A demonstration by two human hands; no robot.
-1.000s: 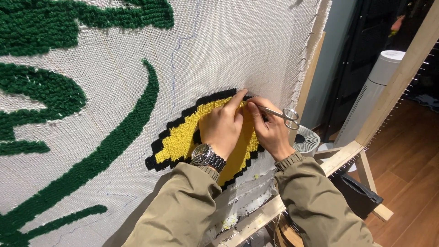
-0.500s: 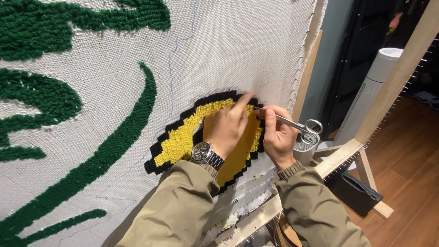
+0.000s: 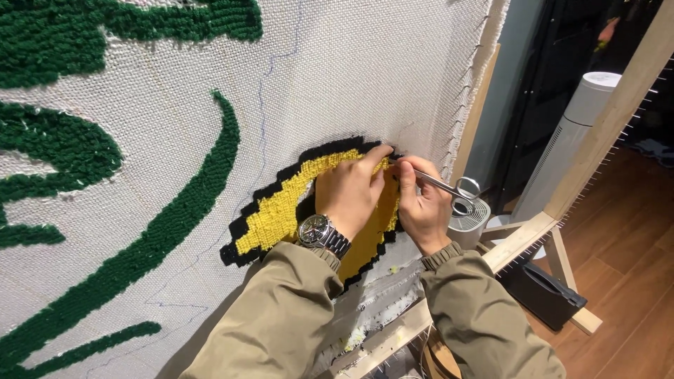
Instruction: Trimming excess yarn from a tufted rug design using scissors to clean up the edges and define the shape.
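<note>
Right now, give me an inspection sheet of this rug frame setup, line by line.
Surface: white backing cloth stretched upright on a wooden frame.
Job's things: yellow tufted patch with black outline; small metal scissors.
Clutter: yarn scraps on the lower frame rail; black case on the floor.
Grippers: left hand pressed on the yellow pile; right hand holding the scissors at the patch edge.
Cables: nothing seen.
Surroundings: green tufted shapes, white cylinder unit, wood floor.

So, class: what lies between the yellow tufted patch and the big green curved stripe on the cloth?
In the head view, a black tufted outline edges the yellow patch; then bare white cloth runs to the green stripe.
</note>
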